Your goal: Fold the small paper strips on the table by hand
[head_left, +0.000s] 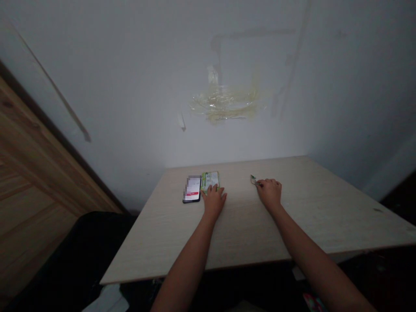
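My left hand [214, 201] lies with fingers spread over the lower edge of a flat green-and-white packet [211, 177] on the table. Just left of the packet is a phone [194, 194] with its screen lit, showing a red bar; part of it is blurred out. Off to the right, my right hand [270, 193] rests low at the tabletop, fingers pinched on a small, thin, curled piece [253, 180] with a dark green spot. Its exact kind is too small to make out, and its near end is hidden by the fingers.
The pale wooden table [240, 234] stands against a white wall [136, 86] with glossy tape [224, 104] stuck on it. Wooden boards [35, 173] and a dark shape [94, 234] are at the left. A pale cloth [108, 299] shows below the table's front edge.
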Motion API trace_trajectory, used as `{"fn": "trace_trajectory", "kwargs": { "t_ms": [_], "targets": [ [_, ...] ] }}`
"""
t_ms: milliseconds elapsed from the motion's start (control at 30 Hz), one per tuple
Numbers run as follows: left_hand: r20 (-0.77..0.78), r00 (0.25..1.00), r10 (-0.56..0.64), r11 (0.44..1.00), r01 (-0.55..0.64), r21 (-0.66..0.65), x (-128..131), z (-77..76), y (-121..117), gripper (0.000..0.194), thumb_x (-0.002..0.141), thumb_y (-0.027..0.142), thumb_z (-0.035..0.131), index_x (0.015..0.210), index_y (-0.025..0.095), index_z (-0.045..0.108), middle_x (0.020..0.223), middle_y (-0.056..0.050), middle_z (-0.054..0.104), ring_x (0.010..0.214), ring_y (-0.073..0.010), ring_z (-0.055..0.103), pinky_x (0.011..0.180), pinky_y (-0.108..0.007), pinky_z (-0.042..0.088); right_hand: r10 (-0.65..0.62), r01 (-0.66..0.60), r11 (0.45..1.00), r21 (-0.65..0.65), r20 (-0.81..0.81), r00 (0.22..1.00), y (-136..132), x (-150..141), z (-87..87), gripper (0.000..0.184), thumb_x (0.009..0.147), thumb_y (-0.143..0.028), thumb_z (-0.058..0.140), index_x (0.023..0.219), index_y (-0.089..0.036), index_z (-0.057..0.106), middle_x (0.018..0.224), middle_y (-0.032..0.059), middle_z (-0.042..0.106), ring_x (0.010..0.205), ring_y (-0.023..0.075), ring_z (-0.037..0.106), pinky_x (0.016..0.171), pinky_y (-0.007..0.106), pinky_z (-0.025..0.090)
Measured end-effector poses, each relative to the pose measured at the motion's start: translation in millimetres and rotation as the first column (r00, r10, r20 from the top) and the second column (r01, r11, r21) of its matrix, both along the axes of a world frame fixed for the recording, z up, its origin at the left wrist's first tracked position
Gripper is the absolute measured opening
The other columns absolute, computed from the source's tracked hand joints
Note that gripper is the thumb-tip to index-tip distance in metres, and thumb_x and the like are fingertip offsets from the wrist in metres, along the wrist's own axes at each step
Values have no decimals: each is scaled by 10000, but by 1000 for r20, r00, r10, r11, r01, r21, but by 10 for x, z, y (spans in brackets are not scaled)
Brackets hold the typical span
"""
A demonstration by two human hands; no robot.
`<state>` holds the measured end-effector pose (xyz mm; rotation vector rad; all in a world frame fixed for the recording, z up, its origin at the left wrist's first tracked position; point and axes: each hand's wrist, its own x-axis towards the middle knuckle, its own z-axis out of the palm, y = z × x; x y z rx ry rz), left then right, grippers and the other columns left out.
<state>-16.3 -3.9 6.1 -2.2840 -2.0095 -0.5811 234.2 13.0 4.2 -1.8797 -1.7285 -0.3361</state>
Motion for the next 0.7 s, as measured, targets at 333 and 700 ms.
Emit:
{"fn": "trace_trajectory", "kwargs": {
  "t_ms": [333, 700],
  "targets": [
    [-14, 1000, 14, 1000, -14, 3, -17, -25, 22, 346, 952, 414, 492, 1263, 340, 625, 1468, -63, 514, 1387, -327, 373, 1117, -702, 192, -31, 30, 999, 13, 35, 999, -12, 19, 24, 240, 906, -262, 526, 871, -188, 751, 902, 118, 733, 941, 263, 537, 889, 415, 269],
    [-30, 999, 44, 999, -43, 32, -31, -20, 51, 409, 967, 393, 437, 1348, 306, 559, 1466, -85, 517, 1365, -306, 403, 1132, -637, 227, -41, 41, 999, 24, 6, 999, -13, 25, -7, 255, 908, -299, 519, 975, -194, 742, 932, 120, 732, 956, 271, 534, 902, 424, 263]
  ]
}}
